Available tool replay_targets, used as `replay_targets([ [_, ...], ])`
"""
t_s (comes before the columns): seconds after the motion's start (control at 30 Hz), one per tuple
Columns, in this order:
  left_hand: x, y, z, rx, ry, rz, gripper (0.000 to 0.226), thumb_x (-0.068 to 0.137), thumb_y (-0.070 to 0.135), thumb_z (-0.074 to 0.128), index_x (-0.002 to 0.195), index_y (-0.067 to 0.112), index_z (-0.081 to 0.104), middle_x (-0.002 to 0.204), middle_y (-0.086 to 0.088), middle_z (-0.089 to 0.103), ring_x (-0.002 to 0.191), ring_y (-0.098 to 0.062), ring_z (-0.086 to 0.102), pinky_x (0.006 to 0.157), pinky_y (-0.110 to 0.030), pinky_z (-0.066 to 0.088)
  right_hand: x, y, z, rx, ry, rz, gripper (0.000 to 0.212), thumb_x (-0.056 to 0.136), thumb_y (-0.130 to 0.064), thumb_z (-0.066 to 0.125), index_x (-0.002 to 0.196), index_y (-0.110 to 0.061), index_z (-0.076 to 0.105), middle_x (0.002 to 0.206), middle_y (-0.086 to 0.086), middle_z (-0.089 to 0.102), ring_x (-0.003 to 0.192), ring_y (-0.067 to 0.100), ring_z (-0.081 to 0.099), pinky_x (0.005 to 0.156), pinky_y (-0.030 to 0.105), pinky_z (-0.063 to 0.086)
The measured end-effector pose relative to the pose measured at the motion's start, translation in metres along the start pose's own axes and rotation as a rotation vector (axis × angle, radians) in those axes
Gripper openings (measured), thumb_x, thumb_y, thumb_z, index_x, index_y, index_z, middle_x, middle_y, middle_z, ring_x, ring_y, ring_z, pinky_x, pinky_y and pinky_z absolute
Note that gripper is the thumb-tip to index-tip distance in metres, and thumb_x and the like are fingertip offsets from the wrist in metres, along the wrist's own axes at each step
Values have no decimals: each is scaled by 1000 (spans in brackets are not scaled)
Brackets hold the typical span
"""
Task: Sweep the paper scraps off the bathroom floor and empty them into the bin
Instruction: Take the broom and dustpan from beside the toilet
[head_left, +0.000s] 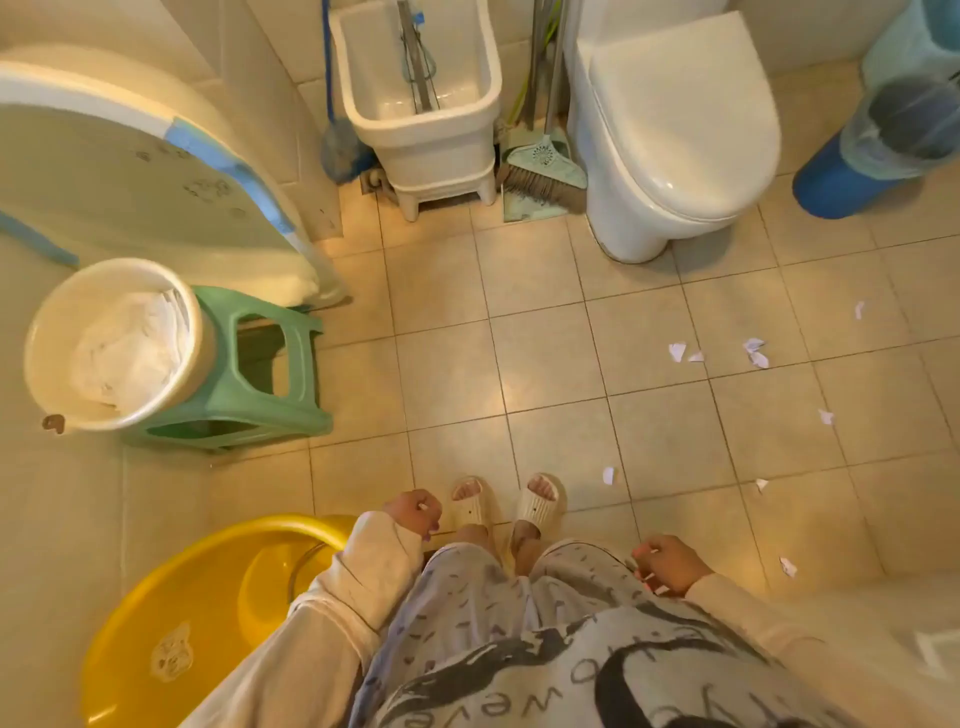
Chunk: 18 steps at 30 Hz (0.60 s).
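Observation:
Several white paper scraps (677, 351) lie scattered on the beige tiled floor to the right, reaching from near the toilet down to beside my feet. A pale green broom (544, 171) and its dustpan lean upright between the mop tub and the toilet, far from both hands. The blue bin (831, 189), lined with a clear bag, stands at the far right edge. My left hand (413, 512) hangs at my side with fingers curled, holding nothing. Beside my right thigh, my right hand (667, 564) is also loosely curled and empty.
A white toilet (675, 130) stands at the back right, a white mop tub (415, 104) at the back centre. A green stool (260, 384) with a white basin (57, 322) sits at left, a yellow basin (171, 603) at bottom left. My slippered feet (506, 501) stand mid-floor.

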<state>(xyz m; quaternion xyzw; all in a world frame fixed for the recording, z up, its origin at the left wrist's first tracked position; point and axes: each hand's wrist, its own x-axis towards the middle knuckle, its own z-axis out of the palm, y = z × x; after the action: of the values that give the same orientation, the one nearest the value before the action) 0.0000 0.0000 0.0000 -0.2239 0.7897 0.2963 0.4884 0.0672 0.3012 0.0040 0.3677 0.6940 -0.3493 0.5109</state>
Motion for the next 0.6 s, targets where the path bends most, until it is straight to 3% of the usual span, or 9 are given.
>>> replay_targets([
  [0.1,-6,5,5,-61,58,1,20,93,8,48,101,-1,64,97,-23,69,80,-29,63,68,-31,47,10,-25,-15,-50,-23,-63,27,94,-8,39,70,-9,51,70,11,53,54,17,45,51,21,35],
  [0.17,-21,1,9,-63,120,8,22,92,11,49,105,0,63,105,-24,68,95,-37,64,82,-39,50,9,-55,-30,1,-21,-102,14,94,-8,41,86,-7,53,71,7,53,56,16,48,50,22,37],
  [0.23,-47,-9,11,7,234,52,15,90,18,52,97,14,65,92,-13,71,86,-33,65,77,-35,53,7,-81,-42,54,-8,-171,11,93,-6,42,96,-9,53,73,4,53,59,14,51,51,21,38],
  [0.3,-67,-14,8,-158,254,14,10,88,20,55,87,22,64,83,-6,69,76,-28,62,72,-31,52,3,-110,-56,158,-5,-229,13,94,-3,42,100,-9,52,72,5,53,59,15,51,51,22,38],
  [0.37,-67,-15,2,-306,207,-94,15,91,14,52,86,16,67,86,-12,68,78,-26,59,78,-35,51,1,-135,-69,227,0,-282,11,95,-3,42,100,-8,51,71,5,54,58,15,51,52,22,39],
  [0.47,-58,-13,-13,-266,192,-171,25,90,4,45,89,4,69,91,-23,70,86,-34,62,81,-40,51,2,-164,-83,258,7,-325,10,95,-3,42,99,-7,51,71,4,54,57,15,52,51,21,41],
  [0.6,-44,9,-41,-161,201,-138,22,92,6,48,106,9,66,103,-16,70,91,-27,60,81,-27,44,14,-195,-95,270,19,-312,8,96,-6,43,99,-8,51,70,4,54,58,15,52,52,21,41],
])
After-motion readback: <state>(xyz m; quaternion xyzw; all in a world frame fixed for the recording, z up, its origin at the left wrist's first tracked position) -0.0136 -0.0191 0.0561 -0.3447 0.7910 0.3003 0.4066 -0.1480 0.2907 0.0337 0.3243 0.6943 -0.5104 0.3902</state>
